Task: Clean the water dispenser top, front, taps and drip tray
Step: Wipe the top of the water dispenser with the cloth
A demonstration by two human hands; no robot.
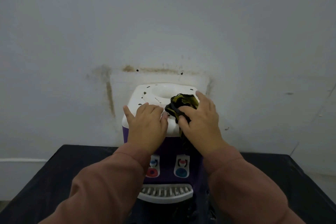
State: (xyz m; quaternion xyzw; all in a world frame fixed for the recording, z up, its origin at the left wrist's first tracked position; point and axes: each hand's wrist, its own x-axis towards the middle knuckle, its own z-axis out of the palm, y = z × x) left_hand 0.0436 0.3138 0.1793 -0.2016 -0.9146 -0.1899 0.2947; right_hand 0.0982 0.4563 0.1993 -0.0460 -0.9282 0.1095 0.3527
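Observation:
A small water dispenser stands against the wall, with a white top (pixel 138 96) and a purple front (pixel 169 152). My right hand (pixel 200 123) presses a dark green-and-black cloth (pixel 181 103) onto the right side of the top, beside the round bottle well (pixel 161 91). My left hand (pixel 147 125) lies flat on the top's front left, fingers spread, holding nothing. On the front, a red tap (pixel 152 172) sits left and a blue tap (pixel 181 172) right. The white slotted drip tray (pixel 165 192) juts out below them.
The dispenser rests on a table under a black cover (pixel 63 172). The pale wall (pixel 163 23) right behind it carries brown stain lines around the dispenser. Dark specks dot the white top.

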